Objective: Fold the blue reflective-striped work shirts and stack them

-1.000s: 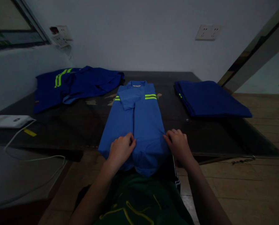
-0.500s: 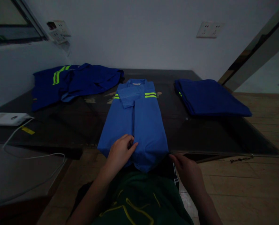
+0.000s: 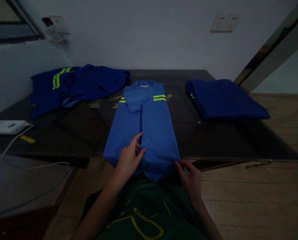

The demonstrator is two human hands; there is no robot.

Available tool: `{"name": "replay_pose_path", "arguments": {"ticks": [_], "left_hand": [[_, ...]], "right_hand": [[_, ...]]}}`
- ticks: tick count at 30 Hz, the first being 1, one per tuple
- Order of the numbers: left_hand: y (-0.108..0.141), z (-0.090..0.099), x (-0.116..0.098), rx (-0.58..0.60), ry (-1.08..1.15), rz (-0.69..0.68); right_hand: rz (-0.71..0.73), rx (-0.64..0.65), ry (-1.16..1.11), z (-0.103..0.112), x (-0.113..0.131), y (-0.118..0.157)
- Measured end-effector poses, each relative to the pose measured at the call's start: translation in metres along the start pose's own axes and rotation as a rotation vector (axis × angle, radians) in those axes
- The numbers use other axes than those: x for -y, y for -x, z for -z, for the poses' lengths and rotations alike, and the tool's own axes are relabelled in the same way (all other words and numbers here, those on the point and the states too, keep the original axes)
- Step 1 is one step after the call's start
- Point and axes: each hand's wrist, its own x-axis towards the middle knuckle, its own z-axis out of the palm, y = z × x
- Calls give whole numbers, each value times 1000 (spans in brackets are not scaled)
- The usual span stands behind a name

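Observation:
A light blue shirt (image 3: pixel 156 123) with yellow-green stripes lies front up, its collar at the far end and its lower end hanging over the table's near edge. One sleeve is folded across the chest. On the shirt's centre opening rests my left hand (image 3: pixel 131 155), index finger extended and thumb apart, with no cloth visibly gripped. My right hand (image 3: pixel 189 173) pinches the shirt's lower right corner between thumb and fingers.
Dark blue garments with yellow-green stripes (image 3: pixel 81 83) lie loosely at the back left of the dark table (image 3: pixel 239 143). A folded dark blue stack (image 3: pixel 229 100) sits at the right. A white device (image 3: pixel 7 127) with a cable is at the left.
My right hand has moved left and slightly up onto the shirt's lower right corner. The index finger of my left hand has stretched forward along the opening. The camera view has shifted slightly.

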Motion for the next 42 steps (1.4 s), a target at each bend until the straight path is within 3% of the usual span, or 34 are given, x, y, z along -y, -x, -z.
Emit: {"name": "replay_pose_path", "arguments": {"ticks": [9, 13, 16, 18, 21, 24, 27, 30, 34, 36, 39, 40, 42], "left_hand": [[1, 0, 0, -5, -19, -34], [4, -2, -1, -26, -36, -88], [8, -3, 1, -120, -174, -166], [12, -3, 3, -161, -329, -234], [18, -1, 9, -56, -495, -377], [20, 0, 18, 79, -579, -487], [21, -1, 22, 109, -610, -498], [27, -2, 21, 50, -569, -496], [57, -1, 33, -138, -348, -533], [77, -2, 55, -304, -199, -434], [96, -4, 102, -564, 56, -58], [98, -5, 117, -598, 141, 67], [93, -4, 140, -528, 271, 230]], "right_hand": [[52, 60, 80, 8, 0, 0], [219, -8, 216, 20, 9, -4], [429, -83, 245, 24, 26, -15], [543, -86, 255, 18, 39, -26], [621, 41, 330, -1, 52, -44], [611, 187, 501, -24, 53, -56], [555, 213, 651, -38, 48, -62], [551, 194, 639, -37, 46, -63], [657, 123, 369, -8, 45, -49], [634, 70, 239, 12, 39, -34], [427, 0, 213, 33, 13, -11], [334, 6, 223, 35, 1, -5], [164, 71, 210, 32, -23, -1]]}}
